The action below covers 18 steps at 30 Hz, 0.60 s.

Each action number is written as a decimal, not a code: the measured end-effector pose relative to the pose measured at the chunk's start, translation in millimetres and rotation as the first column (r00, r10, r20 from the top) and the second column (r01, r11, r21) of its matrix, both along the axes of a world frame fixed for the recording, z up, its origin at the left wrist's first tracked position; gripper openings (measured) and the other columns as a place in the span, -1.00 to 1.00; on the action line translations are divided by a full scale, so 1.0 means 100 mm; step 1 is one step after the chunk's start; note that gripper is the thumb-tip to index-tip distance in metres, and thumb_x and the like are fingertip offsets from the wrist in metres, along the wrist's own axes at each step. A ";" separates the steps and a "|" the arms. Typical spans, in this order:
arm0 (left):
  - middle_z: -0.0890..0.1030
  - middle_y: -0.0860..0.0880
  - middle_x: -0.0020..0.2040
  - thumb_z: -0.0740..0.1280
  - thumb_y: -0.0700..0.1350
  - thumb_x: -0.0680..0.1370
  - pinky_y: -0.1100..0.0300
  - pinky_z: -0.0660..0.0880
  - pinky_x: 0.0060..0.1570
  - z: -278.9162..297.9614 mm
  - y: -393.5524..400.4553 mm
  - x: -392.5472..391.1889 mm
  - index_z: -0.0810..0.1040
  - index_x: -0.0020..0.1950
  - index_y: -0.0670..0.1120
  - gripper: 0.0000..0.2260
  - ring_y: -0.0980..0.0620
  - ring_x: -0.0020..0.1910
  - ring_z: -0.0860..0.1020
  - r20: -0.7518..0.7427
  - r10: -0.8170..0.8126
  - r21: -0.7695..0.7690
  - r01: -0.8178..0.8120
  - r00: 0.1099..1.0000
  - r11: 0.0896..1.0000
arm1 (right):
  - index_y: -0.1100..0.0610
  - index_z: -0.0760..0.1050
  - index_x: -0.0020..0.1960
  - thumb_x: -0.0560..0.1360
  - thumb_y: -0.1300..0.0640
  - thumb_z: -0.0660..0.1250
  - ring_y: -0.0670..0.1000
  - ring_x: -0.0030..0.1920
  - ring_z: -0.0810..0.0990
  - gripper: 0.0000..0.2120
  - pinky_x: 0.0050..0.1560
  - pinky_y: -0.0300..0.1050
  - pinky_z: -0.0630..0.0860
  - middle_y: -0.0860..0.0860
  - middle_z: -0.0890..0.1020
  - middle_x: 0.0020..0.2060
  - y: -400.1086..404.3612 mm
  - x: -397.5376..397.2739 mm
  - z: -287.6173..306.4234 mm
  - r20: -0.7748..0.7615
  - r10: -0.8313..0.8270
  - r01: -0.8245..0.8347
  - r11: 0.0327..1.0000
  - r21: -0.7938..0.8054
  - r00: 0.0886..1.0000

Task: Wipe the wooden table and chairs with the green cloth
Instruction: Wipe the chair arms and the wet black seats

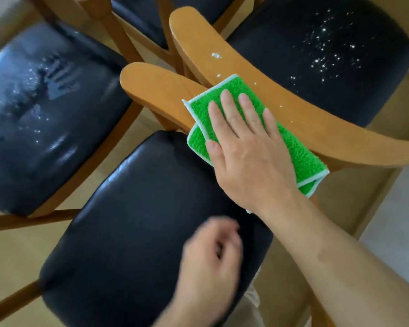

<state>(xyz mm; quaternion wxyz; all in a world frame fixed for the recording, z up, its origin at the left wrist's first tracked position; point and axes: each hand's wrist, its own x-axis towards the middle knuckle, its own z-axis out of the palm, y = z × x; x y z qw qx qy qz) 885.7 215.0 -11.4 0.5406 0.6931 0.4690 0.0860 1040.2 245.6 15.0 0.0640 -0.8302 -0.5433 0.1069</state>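
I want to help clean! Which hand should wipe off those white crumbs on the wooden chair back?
Probably the right hand. It lies flat on the green cloth, on the same wooden chair back as the white crumbs. The left hand hangs lower, blurred, holding no cloth.

There is one view only, from a wide-angle camera on the person's head, looking steeply down and forward, so nothing is shared with a second view. It sits close above the near chair seat [151,227], which fills the lower middle. Beyond that seat, two curved wooden backrests cross the centre; the green cloth [293,156] lies there. Left of the seat is another chair seat [45,119]; farther away and to the right, a speckled seat [328,55]. Straight edges bow toward the frame borders.
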 end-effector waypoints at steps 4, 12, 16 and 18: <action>0.52 0.17 0.02 0.24 -0.05 0.57 0.35 0.41 -0.07 0.11 1.16 0.32 0.43 0.13 0.13 -0.84 0.34 -0.06 0.49 0.100 0.472 0.177 -0.483 0.876 0.858 | 0.08 0.02 0.57 0.65 -0.09 -0.15 0.15 0.54 0.03 -0.47 0.48 0.20 0.02 0.07 0.08 0.55 -0.45 -0.05 0.03 0.026 -0.157 0.158 0.986 -0.046 0.987; 0.57 -0.07 0.13 0.07 -0.02 0.63 0.14 0.44 0.02 0.17 2.41 0.90 0.50 0.27 -0.12 -0.65 -0.02 0.09 0.53 0.065 0.577 0.187 -0.578 0.814 0.795 | 0.11 -0.04 0.57 0.62 -0.08 -0.16 0.19 0.55 -0.07 -0.44 0.48 0.24 -0.09 0.09 0.02 0.57 0.31 -0.04 0.00 0.031 -0.199 0.199 0.980 -0.015 0.980; 0.55 0.14 -0.40 0.11 0.06 0.61 0.35 0.43 -0.40 0.12 2.50 0.97 0.60 -0.34 0.00 -0.58 0.26 -0.44 0.51 0.055 0.704 0.132 -0.704 0.708 0.698 | 0.12 0.00 0.57 0.63 -0.07 -0.11 0.21 0.55 -0.09 -0.44 0.46 0.28 -0.11 0.11 0.03 0.56 0.94 -0.08 -0.03 0.007 -0.144 0.143 0.989 0.041 0.990; 0.51 0.12 -0.46 0.13 0.06 0.61 0.38 0.38 -0.47 0.10 2.53 0.96 0.50 -0.44 -0.01 -0.56 0.28 -0.53 0.48 0.021 0.694 0.142 -0.689 0.720 0.711 | 0.09 0.00 0.57 0.63 -0.05 -0.10 0.20 0.55 -0.11 -0.46 0.47 0.28 -0.16 0.08 0.02 0.57 1.20 -0.12 -0.04 -0.014 -0.062 0.063 0.997 0.054 0.998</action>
